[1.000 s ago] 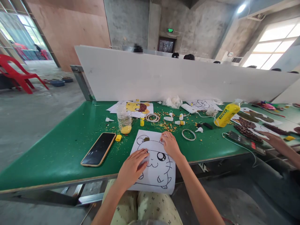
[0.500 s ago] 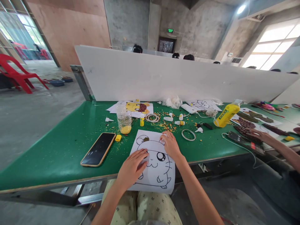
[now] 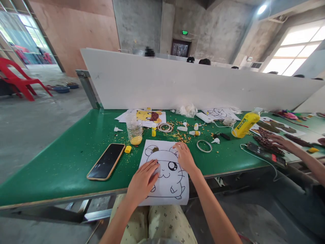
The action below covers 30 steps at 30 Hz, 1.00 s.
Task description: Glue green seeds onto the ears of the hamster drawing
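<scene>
On the green table (image 3: 66,159), a clear jar (image 3: 134,128) with yellow grains (image 3: 136,140) at the bottom; near it, a small upright bottle (image 3: 154,130), and well to the right a large yellow bottle (image 3: 245,124), both of unclear contents. At the near edge, a white paper (image 3: 166,185), bending down past the tabletop; bears a black-outlined animal (image 3: 165,174) with a dark patch (image 3: 154,149) in one ear. Rests the left hand (image 3: 144,177) flat there, with fingers outstretched; curls the right hand (image 3: 185,156) over the paper's upper right; cannot tell whether pinching anything.

Left fingers (image 3: 151,164) and right fingers (image 3: 180,147) on 1 animal drawing (image 3: 166,183)
</scene>
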Tool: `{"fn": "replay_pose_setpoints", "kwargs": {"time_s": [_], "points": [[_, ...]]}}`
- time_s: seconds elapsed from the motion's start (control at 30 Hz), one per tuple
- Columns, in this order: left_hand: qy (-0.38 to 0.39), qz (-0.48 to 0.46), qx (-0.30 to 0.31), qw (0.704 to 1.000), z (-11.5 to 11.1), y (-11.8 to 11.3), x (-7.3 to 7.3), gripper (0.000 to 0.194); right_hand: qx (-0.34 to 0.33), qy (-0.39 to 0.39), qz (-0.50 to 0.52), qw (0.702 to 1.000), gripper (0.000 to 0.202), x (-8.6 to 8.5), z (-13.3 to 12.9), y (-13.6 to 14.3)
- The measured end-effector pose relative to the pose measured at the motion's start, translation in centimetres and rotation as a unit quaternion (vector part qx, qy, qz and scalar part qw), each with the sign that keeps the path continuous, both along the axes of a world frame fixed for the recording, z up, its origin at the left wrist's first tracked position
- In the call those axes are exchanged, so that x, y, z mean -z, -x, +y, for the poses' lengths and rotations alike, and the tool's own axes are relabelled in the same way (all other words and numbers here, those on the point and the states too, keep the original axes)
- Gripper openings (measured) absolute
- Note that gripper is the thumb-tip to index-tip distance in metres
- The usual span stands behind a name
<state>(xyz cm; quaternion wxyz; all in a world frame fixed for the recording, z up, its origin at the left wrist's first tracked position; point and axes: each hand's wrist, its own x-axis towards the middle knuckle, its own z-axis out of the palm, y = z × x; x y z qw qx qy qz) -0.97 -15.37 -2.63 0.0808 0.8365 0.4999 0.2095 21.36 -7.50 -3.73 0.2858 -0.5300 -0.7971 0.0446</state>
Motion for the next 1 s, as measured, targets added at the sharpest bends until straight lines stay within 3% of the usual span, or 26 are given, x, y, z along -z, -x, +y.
{"fn": "replay_pose_setpoints", "kwargs": {"time_s": [1.0], "points": [[0.019, 0.004, -0.002, 1.000, -0.08, -0.10, -0.27, 0.037, -0.026, 0.004, 0.003, 1.000, 0.049, -0.12, -0.07, 0.00]]}}
